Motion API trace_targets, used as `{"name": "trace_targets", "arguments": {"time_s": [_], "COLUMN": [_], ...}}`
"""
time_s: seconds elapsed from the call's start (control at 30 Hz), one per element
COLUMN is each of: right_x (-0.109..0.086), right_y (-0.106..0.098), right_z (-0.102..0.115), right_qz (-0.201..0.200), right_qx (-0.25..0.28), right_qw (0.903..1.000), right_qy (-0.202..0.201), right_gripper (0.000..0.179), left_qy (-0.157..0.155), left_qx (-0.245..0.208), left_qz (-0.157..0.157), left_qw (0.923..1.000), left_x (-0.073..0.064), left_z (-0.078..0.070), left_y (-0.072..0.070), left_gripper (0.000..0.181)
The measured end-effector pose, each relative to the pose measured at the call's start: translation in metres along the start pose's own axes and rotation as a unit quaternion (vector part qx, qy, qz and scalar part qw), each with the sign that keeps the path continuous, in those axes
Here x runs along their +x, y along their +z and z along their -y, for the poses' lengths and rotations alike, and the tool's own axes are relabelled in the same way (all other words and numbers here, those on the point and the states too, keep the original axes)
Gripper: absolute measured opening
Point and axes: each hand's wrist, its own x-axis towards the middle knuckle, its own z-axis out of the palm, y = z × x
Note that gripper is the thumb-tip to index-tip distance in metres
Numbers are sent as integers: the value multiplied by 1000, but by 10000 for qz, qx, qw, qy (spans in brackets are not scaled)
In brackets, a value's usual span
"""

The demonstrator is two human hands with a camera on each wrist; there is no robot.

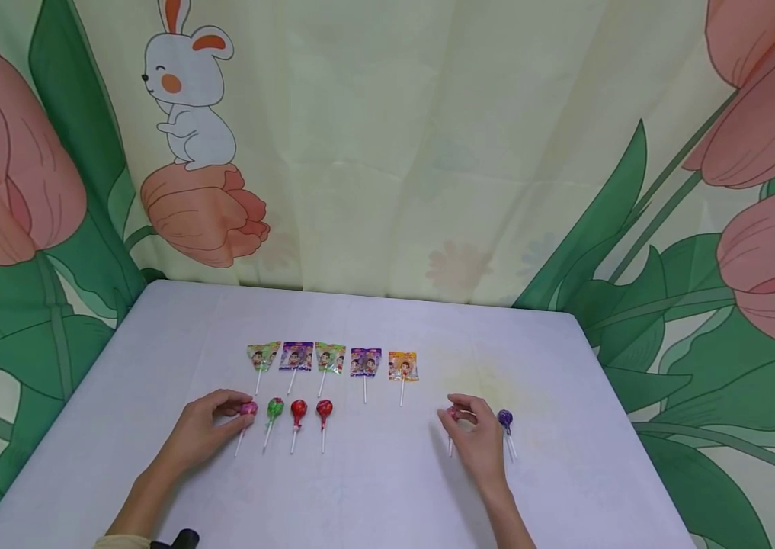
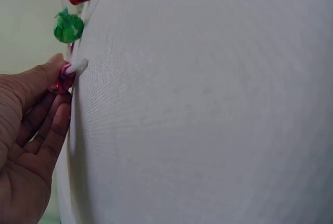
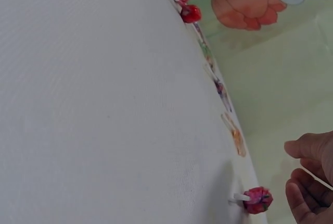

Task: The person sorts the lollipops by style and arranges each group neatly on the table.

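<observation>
My left hand (image 1: 196, 433) pinches a pink-wrapped lollipop (image 1: 248, 409) between thumb and fingers at the left end of the front row. Beside it lie a green lollipop (image 1: 275, 409) and two red ones, a nearer red lollipop (image 1: 299, 410) and a farther red lollipop (image 1: 324, 410). Over on the right, my right hand (image 1: 481, 446) hovers by another pink lollipop (image 3: 258, 200). The right wrist view shows its thumb and fingers spread apart, with a gap between them and that candy. A purple lollipop (image 1: 505, 418) lies just right of this hand.
Behind the front row lie several flat-wrapped lollipops, from a green packet (image 1: 264, 355) to an orange packet (image 1: 403, 366). All rest on a white-covered table (image 1: 387, 496). A curtain (image 1: 387, 152) printed with tulips and a rabbit hangs behind the far edge.
</observation>
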Motion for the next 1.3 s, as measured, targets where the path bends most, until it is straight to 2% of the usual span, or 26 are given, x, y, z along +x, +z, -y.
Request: {"name": "trace_targets", "arguments": {"time_s": [0.27, 0.77, 1.03, 1.3], "right_x": [2, 2, 3, 4], "right_y": [-7, -4, -3, -1], "right_z": [-8, -19, -24, -25], "right_qz": [-29, 426, 434, 456], "right_qx": [-188, -647, -537, -384], "right_qw": [9995, 9945, 9964, 9965], "right_qy": [240, 704, 496, 578], "right_gripper": [30, 29, 26, 26], "left_qy": [11, -26, 110, 63], "left_qx": [-6, 2, 2, 18], "left_qz": [6, 42, 7, 24], "left_qw": [10000, 10000, 9999, 10000], "left_x": [0, 0, -1, 0], "left_z": [0, -2, 0, 0], "left_y": [-1, -2, -1, -1], "left_gripper": [33, 32, 32, 33]}}
